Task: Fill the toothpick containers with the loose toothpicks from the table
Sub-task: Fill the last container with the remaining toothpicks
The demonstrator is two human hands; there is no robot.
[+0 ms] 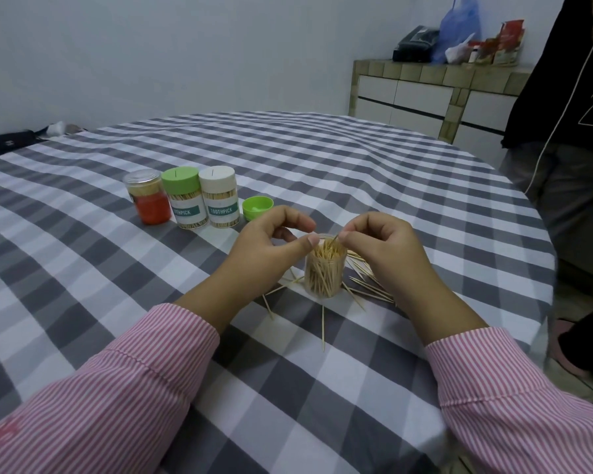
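Observation:
A clear open toothpick container, packed with upright toothpicks, stands on the checked tablecloth between my hands. My left hand curls at its rim, thumb and fingers touching the top edge. My right hand pinches a single toothpick whose tip pokes into the container. Loose toothpicks lie scattered around the container's base, mostly to its right and front. Behind stand three closed containers: one with an orange label, one with a green lid, one with a white lid.
A loose green lid lies upside down beside the white-lidded container. The grey-and-white checked table is round, its edge curving down on the right. A person in dark clothes stands at the right. A black case lies at the far left.

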